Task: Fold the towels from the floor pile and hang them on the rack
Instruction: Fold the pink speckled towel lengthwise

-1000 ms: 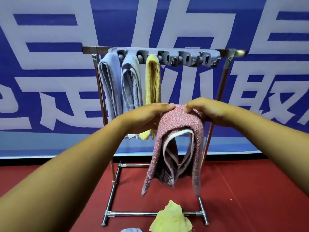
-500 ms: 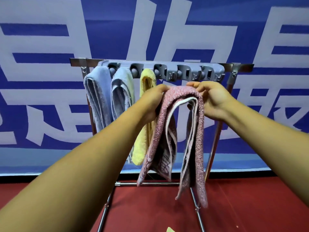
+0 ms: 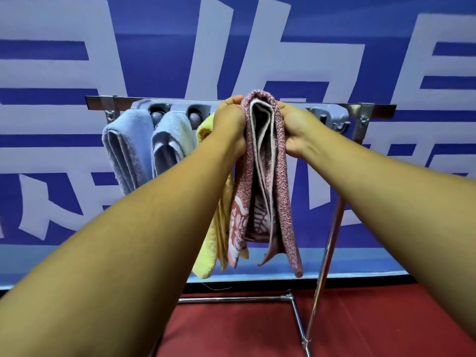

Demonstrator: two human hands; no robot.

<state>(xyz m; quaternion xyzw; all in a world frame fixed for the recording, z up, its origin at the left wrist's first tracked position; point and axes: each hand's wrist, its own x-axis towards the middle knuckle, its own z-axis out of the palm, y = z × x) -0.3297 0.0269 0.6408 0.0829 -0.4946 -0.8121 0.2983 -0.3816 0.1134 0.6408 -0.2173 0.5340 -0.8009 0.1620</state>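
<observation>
A person's two bare hands hold a folded pink towel (image 3: 268,176) up against the top bar of a metal rack (image 3: 371,110), seen from a head-worn camera; the left hand (image 3: 230,124) grips the towel's left side near the fold, fingers curled over the top edge, while the right hand (image 3: 296,130) clasps the right side, thumb toward the camera and fingers wrapped behind the cloth; the fold sits level with the grey clip holder (image 3: 332,114) that runs along the bar, though whether the towel is already caught in a clip cannot be told, since the hands and cloth cover that spot; the towel's layers hang straight down between the forearms, white edging and a patterned end showing inside the fold; just left of it hangs a yellow towel (image 3: 210,251), partly behind the left forearm, then a pale blue-and-cream towel (image 3: 172,140) and, furthest left, a blue towel (image 3: 123,148), each hanging from the holder; behind the rack stands a blue banner (image 3: 154,60) with large white characters; the rack's legs rest on a red floor (image 3: 231,331)
</observation>
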